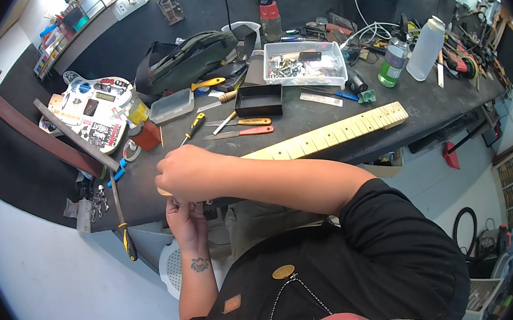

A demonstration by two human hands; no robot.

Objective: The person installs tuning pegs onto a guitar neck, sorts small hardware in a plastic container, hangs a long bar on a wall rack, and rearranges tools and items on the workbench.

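A pale guitar neck (304, 145) lies slantwise along the bench's near edge, its fretted face up. My right hand (186, 171) reaches across to the neck's left end, its fingers curled closed over the headstock. Whatever is inside that fist is hidden. Below it, my left hand (186, 219) has its fingers closed at the headstock's near edge, where small metal parts show, probably tuning pegs. My right hand and forearm cover much of the headstock. A yellow-and-black screwdriver (193, 129) lies just beyond my right hand.
Beyond the neck are knives (241, 133), a black tray (259, 101) and a clear bin of hardware (304, 63). Bottles (393, 63) stand at the right. A stickered guitar body (92, 108) is at the left; another screwdriver (128, 241) overhangs the bench edge.
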